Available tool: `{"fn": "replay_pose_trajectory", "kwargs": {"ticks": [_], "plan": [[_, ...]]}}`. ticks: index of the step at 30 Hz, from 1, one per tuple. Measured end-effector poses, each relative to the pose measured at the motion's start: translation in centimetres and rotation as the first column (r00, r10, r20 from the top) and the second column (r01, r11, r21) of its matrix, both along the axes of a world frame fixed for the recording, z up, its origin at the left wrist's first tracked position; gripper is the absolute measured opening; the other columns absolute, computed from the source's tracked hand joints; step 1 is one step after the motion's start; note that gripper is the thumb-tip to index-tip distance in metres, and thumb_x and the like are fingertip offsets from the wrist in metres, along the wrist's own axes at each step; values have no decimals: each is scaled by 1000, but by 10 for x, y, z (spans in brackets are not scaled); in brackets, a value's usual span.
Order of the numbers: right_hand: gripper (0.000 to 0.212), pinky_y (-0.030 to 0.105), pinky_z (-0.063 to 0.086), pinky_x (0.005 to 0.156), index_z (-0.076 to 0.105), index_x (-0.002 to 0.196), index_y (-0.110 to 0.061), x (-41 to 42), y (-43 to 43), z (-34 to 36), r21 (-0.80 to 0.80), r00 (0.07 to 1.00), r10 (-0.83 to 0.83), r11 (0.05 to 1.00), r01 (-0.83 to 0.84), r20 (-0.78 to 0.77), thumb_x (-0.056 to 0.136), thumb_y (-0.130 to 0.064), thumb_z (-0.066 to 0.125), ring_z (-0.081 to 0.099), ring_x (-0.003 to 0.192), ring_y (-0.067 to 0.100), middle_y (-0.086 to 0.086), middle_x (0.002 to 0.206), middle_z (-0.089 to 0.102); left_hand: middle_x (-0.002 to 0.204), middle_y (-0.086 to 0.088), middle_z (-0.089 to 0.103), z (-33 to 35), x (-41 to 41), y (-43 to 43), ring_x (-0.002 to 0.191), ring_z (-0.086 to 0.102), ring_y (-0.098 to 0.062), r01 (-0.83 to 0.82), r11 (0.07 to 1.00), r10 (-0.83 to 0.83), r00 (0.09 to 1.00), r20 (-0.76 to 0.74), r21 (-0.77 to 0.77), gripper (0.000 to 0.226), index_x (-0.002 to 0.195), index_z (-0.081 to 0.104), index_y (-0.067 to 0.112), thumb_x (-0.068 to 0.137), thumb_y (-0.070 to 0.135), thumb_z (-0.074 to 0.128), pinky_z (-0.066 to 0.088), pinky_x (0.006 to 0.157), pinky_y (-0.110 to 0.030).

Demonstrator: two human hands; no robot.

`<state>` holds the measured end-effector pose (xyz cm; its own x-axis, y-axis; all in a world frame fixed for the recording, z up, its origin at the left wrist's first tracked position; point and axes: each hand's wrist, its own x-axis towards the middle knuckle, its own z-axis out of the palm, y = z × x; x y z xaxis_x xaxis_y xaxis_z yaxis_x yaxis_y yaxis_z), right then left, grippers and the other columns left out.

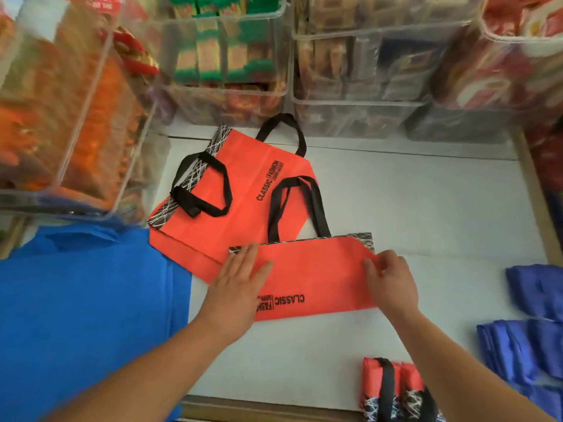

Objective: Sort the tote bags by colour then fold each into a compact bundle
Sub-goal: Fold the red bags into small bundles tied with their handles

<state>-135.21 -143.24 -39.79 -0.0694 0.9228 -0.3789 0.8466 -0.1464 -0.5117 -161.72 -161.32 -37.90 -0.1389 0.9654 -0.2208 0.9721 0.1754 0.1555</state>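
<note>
Left hand (236, 287): palm down, fingers straight and close together, pressed flat on the left end of the red tote bag (316, 278). It grips nothing.
Right hand (393, 284): fingers curled in and thumb lying on top of the fabric, pinching the right end of the same bag.
Red tote bag, position: on the white tabletop (426, 202) straight in front of the person, between the two hands.
Red tote bag, shape: folded into a wide, low band. The black "CLASSIC FASHION" print reads upside down beside the left hand, and a black-and-white scribble trim runs along the far edge.
Black handles (300, 205): they stretch away from the folded bag and lie partly on the second red bag (243, 184).
Second red bag: open flat and tilted, behind and to the left. Its near edge lies under the folded bag, one handle rests on its face, and the other points toward the bins.
Blue bags (85, 300): spread over the left part of the tabletop, meeting the second red bag's edge.
Red bundles (393, 388): two compact rolls side by side at the near edge, a black strap over each, just beside the right forearm.
Violet-blue bundles (533, 330): stacked at the right edge, well apart from the red bags.
Clear bins (225, 86): along the back and left, full of packets, blurred.
</note>
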Motion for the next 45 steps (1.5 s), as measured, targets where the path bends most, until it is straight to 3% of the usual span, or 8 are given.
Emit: {"fn": "replay_pose_trajectory", "kwargs": {"ticks": [7,10,13,23,32,39,42,45], "plan": [[17,43,48,79,58,108,-15,3,10,-9,137,982,120,981,-140,146,91,-17,59,58,100,35,8,112,60,172,-9,2,-51,15,0,159,3,-28,-24,995,22,999,-23,-92,84,163,14,18,94,48,51,7,123,-47],[59,58,42,105,55,138,-11,-2,1,-22,415,808,486,694,-588,332,80,-1,57,48,129,46,20,143,50,172,-8,-4,-59,16,-5,159,-2,-28,-19,996,15,999,-50,-86,79,165,6,19,98,52,34,5,123,-50],[59,61,25,120,50,151,-24,-12,-5,-35,394,607,737,484,-781,297,94,-37,61,31,150,40,13,162,36,172,-7,-8,-63,15,-5,159,-5,-28,-16,995,11,999,-51,-95,78,165,2,20,101,54,31,4,122,-53],[66,58,18,123,31,158,-39,-13,-14,-59,333,582,703,479,-812,409,98,-62,41,14,157,30,3,170,19,171,-10,-9,-63,-12,-20,158,-8,-33,238,971,-238,971,4,-29,83,164,8,34,97,74,38,-4,125,-56],[66,59,18,123,31,159,-40,-14,-17,-61,330,587,693,486,-809,418,98,-63,37,14,157,31,4,170,18,150,-16,54,-73,-4,-36,136,53,-36,504,864,-484,840,-247,20,60,135,65,10,101,49,33,52,103,-48],[56,63,19,121,36,157,-36,-6,-31,-55,346,486,786,366,-864,382,104,-52,37,17,157,33,6,170,19,161,18,32,-52,-34,-45,150,24,4,237,971,-235,911,340,36,66,147,54,33,86,51,73,32,115,-20],[52,60,21,122,43,154,-38,1,-54,-55,341,488,833,393,-854,262,104,-54,41,16,157,28,0,169,22,160,9,39,-52,-31,-45,149,34,-6,283,959,-280,924,259,29,68,143,59,24,83,46,81,43,114,-29],[57,60,16,124,42,153,-42,0,-61,-55,287,553,815,494,-820,176,100,-62,41,10,159,23,-6,170,18,148,-19,54,-58,-12,-47,138,52,-33,445,895,-444,884,-146,-25,40,129,67,5,98,29,57,51,107,-46]]}}
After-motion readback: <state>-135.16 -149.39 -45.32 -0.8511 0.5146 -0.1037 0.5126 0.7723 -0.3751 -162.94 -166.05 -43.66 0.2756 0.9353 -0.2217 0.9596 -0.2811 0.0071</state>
